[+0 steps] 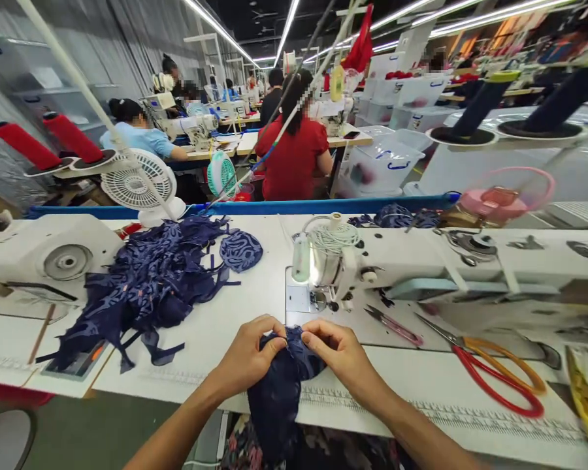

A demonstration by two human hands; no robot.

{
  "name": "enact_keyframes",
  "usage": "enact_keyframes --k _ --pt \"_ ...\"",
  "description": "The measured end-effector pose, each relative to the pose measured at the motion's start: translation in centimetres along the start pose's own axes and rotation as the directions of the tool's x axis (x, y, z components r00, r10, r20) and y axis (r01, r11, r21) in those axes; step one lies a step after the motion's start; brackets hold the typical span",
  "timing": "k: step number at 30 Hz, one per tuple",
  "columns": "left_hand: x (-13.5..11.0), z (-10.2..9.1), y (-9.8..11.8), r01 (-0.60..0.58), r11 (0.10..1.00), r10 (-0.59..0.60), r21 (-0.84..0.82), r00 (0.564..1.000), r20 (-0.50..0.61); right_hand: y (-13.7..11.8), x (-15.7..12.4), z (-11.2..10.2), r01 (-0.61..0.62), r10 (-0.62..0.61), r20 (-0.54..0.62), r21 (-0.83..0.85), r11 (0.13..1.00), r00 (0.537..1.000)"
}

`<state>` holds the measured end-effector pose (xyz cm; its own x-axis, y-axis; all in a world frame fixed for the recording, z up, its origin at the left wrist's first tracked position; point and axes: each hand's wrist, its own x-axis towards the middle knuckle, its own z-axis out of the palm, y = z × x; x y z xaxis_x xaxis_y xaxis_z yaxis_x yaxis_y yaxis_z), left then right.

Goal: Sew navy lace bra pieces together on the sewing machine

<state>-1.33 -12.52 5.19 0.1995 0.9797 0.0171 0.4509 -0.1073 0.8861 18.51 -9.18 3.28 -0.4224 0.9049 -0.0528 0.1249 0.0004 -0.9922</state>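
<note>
A navy patterned fabric piece (277, 398) hangs over the table's front edge, its upper edge pinched between my two hands. My left hand (252, 356) grips it with thumb and forefinger, and my right hand (340, 356) does the same a short way to the right. Just beyond my fingers is the needle area of a white sewing machine (333, 261), with its lamp lit. Left of my hands lies a heap of navy patterned fabric pieces (151, 281), with a rounded navy piece (241, 250) beside it.
Orange-and-red-handled scissors (500, 378) and pink thread snips (394, 324) lie to the right. A measuring tape (421, 408) runs along the table's front edge. A second machine (53, 254) stands left, a white fan (140, 183) behind it. Several people sit at machines beyond.
</note>
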Motion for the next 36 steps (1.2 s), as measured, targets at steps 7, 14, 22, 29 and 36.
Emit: enact_keyframes --k 7,14,22,29,36 --pt "0.5 1.9 2.7 0.050 0.997 -0.048 -0.055 0.998 0.043 0.3 -1.5 -1.0 -0.041 0.036 0.028 0.178 0.983 0.999" --pt "0.3 3.0 2.4 0.151 0.988 -0.151 -0.037 0.989 0.009 0.4 -2.4 -0.9 -0.047 0.043 0.022 0.202 0.978 0.999" --pt "0.1 3.6 2.4 0.170 0.983 -0.172 -0.070 0.985 -0.025 0.5 -2.4 -0.5 -0.023 0.027 -0.031 0.138 0.990 0.999" --pt "-2.4 4.1 -0.3 0.156 0.986 -0.164 -0.051 0.960 -0.227 0.6 -1.8 1.8 0.145 -0.148 -0.021 -0.107 0.984 0.989" --pt "-4.6 -2.5 1.4 -0.123 0.891 0.214 0.438 0.963 -0.165 -2.2 -1.1 4.9 0.170 -0.174 0.115 0.043 0.984 0.978"
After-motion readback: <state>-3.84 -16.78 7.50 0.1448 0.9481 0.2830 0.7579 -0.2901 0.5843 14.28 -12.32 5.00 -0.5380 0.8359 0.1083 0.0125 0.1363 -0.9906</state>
